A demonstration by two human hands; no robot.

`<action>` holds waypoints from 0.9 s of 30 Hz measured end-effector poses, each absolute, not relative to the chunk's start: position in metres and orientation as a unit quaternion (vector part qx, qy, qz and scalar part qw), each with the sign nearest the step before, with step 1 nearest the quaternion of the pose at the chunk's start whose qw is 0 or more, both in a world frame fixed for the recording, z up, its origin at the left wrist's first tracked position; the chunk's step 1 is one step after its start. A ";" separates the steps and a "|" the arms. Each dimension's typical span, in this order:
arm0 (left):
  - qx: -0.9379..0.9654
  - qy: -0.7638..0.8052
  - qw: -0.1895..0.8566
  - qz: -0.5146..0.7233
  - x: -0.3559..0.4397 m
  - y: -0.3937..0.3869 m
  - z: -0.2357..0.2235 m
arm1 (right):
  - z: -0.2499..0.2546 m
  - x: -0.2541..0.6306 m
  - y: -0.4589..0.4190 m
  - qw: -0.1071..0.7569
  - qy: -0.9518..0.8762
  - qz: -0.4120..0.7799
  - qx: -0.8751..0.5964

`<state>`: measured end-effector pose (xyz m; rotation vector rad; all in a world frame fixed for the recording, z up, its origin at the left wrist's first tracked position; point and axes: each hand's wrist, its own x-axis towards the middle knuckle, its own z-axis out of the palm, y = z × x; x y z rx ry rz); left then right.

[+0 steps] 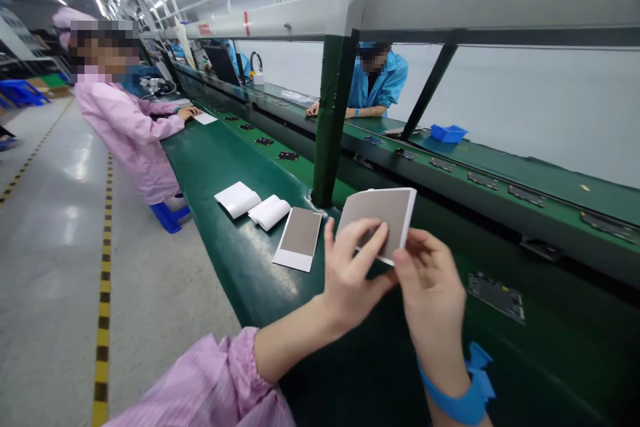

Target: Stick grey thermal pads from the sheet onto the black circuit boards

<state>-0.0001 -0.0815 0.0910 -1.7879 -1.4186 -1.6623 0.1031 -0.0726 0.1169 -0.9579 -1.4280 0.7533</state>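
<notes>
Above the green bench, both my hands are on a thin pad of sheets (377,210) with a grey-brown face and white edges, tilted up. My left hand (353,267) has bent fingers on the grey face, and its thumb reaches below the lower edge. The pad's lower right corner is pinched between the thumb and fingers of my right hand (433,287), which wears a blue wrist strap (455,397). Left of my hands, a flat grey-and-white sheet (301,234) lies on the bench beside two curled white sheets, one nearer (270,212) and one farther (237,200).
A green post (327,120) rises just beyond my hands. Several dark circuit boards lie along the line, one large board (497,295) to the right. A blue tray (449,134) sits across the line. A person in pink (130,120) works at left, another in blue (385,84) opposite.
</notes>
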 end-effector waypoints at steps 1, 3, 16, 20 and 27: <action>-0.654 -0.486 0.127 -0.566 0.005 -0.086 0.089 | 0.118 0.110 -0.072 0.595 -0.604 0.312 -0.429; -0.704 -0.455 0.068 -0.541 0.006 -0.095 0.090 | 0.123 0.129 -0.068 0.561 -0.624 0.285 -0.463; -0.582 -0.402 -0.488 -0.511 -0.027 -0.085 0.119 | 0.133 0.182 -0.061 0.376 -0.740 0.336 -0.445; -0.546 -0.432 -0.502 -0.513 -0.020 -0.070 0.096 | 0.113 0.186 -0.053 0.374 -0.708 0.358 -0.481; -0.483 -0.421 -0.568 -0.516 -0.007 -0.043 0.057 | 0.101 0.184 -0.041 0.325 -0.687 0.359 -0.542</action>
